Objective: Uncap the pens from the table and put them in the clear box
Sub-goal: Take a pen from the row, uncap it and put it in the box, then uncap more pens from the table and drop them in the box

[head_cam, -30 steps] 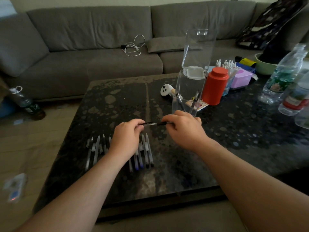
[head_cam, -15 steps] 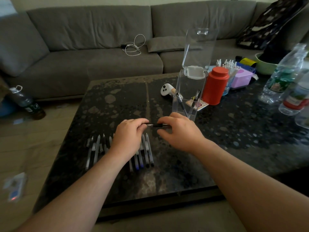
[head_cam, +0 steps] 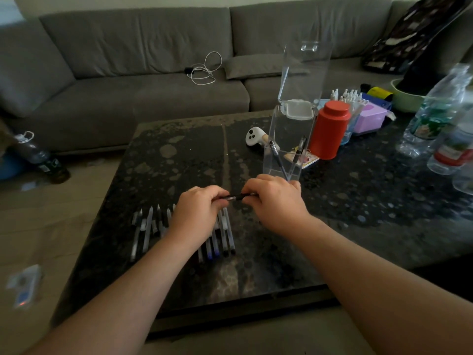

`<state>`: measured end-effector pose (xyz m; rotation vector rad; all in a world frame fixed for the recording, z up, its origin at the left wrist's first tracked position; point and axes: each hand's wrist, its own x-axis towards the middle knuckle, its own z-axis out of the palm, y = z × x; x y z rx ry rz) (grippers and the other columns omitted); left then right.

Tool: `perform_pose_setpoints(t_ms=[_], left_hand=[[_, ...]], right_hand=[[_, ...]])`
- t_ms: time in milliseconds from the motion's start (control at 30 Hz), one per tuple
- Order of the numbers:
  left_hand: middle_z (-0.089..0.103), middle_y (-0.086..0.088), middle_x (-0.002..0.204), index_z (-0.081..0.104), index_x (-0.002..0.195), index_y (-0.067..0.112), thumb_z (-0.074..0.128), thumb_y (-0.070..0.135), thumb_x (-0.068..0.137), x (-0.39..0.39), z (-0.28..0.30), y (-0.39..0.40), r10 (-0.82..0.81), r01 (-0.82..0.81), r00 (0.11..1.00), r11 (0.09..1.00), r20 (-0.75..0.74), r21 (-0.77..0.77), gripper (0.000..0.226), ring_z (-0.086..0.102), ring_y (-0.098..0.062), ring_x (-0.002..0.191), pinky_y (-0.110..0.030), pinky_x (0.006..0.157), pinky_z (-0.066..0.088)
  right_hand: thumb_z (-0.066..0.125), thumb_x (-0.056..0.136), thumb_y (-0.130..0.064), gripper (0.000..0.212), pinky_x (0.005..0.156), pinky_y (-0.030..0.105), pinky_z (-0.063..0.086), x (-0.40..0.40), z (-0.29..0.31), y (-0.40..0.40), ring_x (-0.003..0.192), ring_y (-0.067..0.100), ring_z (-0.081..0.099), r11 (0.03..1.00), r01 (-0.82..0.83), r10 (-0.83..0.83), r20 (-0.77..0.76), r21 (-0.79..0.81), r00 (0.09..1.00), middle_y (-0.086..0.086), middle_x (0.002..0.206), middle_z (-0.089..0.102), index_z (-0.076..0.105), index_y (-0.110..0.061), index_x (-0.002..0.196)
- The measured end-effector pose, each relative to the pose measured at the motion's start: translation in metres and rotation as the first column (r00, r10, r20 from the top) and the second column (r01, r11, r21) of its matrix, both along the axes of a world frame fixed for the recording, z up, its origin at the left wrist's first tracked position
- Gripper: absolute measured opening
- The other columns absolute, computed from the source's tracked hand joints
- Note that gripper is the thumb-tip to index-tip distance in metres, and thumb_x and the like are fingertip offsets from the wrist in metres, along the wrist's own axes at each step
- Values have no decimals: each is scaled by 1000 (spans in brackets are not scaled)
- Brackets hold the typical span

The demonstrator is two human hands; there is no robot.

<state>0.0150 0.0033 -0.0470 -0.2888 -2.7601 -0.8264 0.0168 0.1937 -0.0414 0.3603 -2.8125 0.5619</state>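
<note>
Step in hand: uncapping, judged midway. Slim black pen (head_cam: 239, 196) held level above the dark speckled stone table (head_cam: 358, 201), pinched at either end by left hand (head_cam: 198, 210) and right hand (head_cam: 275, 201), fingers curled. Tall clear plastic box (head_cam: 288, 147), lid up, at 1 o'clock, two pens inside. Row of capped pens (head_cam: 225, 231) below the hands at 6 o'clock. Next: straight pull apart, then drop barrel into box.
</note>
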Motion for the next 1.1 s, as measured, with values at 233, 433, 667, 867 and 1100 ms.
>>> perform_pose_setpoints(t_ms=[233, 433, 667, 867, 1100], left_hand=[[50, 28, 81, 76, 109, 26, 78, 15, 92, 1, 5, 5, -77, 79, 994, 997, -74, 25, 21, 63, -11, 91, -32, 83, 54], [65, 22, 98, 55, 137, 33, 73, 34, 97, -3, 7, 4, 0, -3, 1000, 982, 16, 187, 44, 60, -1, 102, -25, 87, 48], [62, 24, 101, 55, 135, 40, 65, 36, 102, 3, 5, 5, -62, 50, 992, 993, 110, 106, 35, 53, 3, 105, -26, 85, 48], [57, 26, 102, 57, 133, 41, 65, 34, 101, 5, 3, 6, -88, 85, 993, 995, 83, 49, 33, 54, 1, 104, -25, 85, 50], [47, 33, 96, 67, 123, 39, 64, 30, 103, 4, 2, 4, -113, 114, 989, 993, 92, -7, 22, 52, -1, 112, -23, 91, 46]], right_hand=[[52, 101, -48, 22, 85, 44, 43, 4, 1, -12, 103, 25, 55, 992, -73, 74, -10, 103, 997, -10, 100, 71, 68, -39, 114], [65, 99, -24, 15, 84, 37, 53, -15, 59, 7, 94, 17, 63, 980, -20, -26, -227, -198, 973, -1, 103, 69, 73, -19, 111], [66, 100, -25, 14, 74, 18, 50, -35, 87, 55, 84, 3, 64, 836, 196, -372, -266, -512, 889, -9, 99, 70, 72, -22, 113], [61, 103, -25, 39, 64, 35, 47, -34, 50, 60, 82, 19, 59, 926, 334, -363, -163, -177, 918, -5, 97, 65, 49, -34, 139], [47, 109, -31, 26, 65, 39, 56, -31, 43, 61, 82, 22, 61, 942, 315, -328, -114, -119, 938, 0, 100, 69, 64, -32, 129]])
